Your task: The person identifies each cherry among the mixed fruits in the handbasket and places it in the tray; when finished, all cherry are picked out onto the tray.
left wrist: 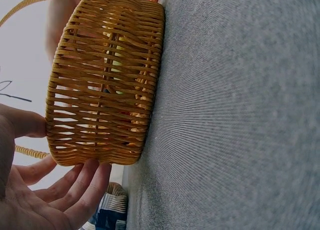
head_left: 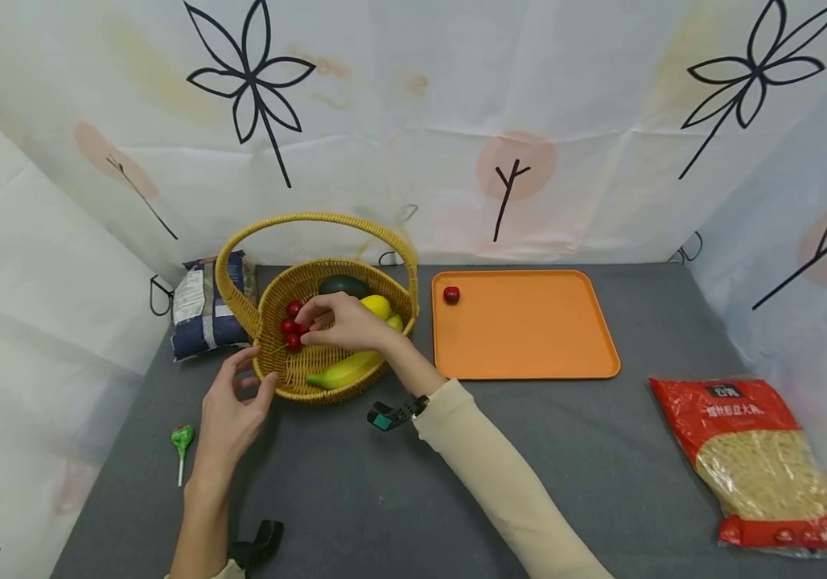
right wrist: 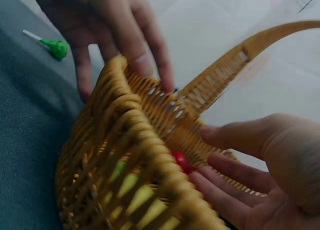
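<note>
A yellow wicker basket (head_left: pixel 285 289) with a tall handle holds several red cherries (head_left: pixel 293 342), a banana (head_left: pixel 344 371), a dark green oval fruit (head_left: pixel 343 285) and a lemon (head_left: pixel 377 305). My left hand (head_left: pixel 236 406) holds its near left side; in the left wrist view the fingers (left wrist: pixel 90 182) press the outer weave and the thumb touches the rim. Inside the basket, my right hand (head_left: pixel 344 322) reaches over the cherries. The right wrist view shows a cherry (right wrist: pixel 181 161) at its fingertips, with thumb and fingers apart. The right hand partly covers the fruit.
Right of the basket lies an orange tray (head_left: pixel 522 326) with one cherry (head_left: pixel 451 295) on it. A red pasta bag (head_left: pixel 768 466) lies at far right. Behind the left hand is a blue packet (head_left: pixel 203 310); a green lollipop (head_left: pixel 182 442) lies at left.
</note>
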